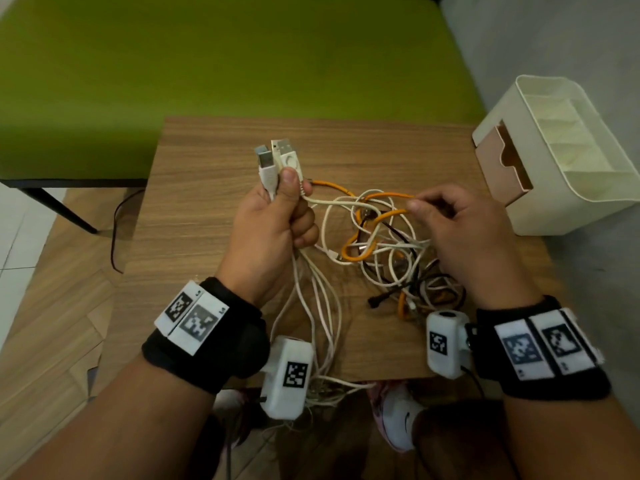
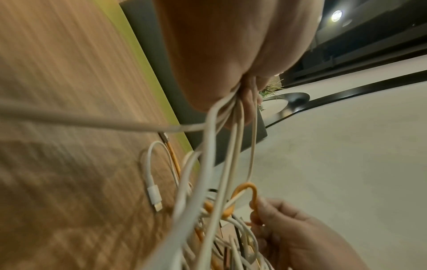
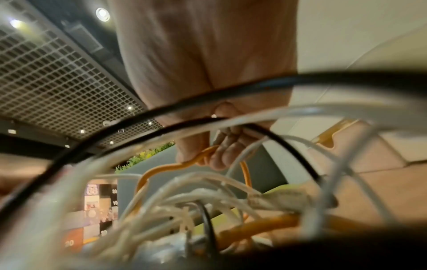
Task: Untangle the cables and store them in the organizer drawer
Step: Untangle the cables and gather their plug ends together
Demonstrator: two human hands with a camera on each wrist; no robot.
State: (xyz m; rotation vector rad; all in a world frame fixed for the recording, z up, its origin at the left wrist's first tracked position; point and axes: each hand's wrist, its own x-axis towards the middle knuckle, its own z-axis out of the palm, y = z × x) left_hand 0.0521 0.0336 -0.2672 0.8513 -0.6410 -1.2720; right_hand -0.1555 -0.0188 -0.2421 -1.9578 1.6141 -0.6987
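A tangle of white, black and orange cables (image 1: 388,251) lies on the small wooden table (image 1: 194,216). My left hand (image 1: 277,213) is raised over the table and grips a bundle of white cables (image 2: 233,138) just below their two USB plugs (image 1: 277,155), which stick up above the fist. The loose lengths hang down past the wrist. My right hand (image 1: 446,220) pinches a loop of the orange cable (image 1: 391,195) (image 3: 198,160) above the tangle. The cream organizer (image 1: 568,157) stands at the table's right, its pink drawer (image 1: 502,164) pulled partly out.
A green bench (image 1: 221,64) with a black frame runs behind the table. A white Lightning plug (image 2: 154,197) rests on the tabletop by the tangle. A thin black wire (image 1: 116,230) hangs off the table's left side. Wood floor lies to the left.
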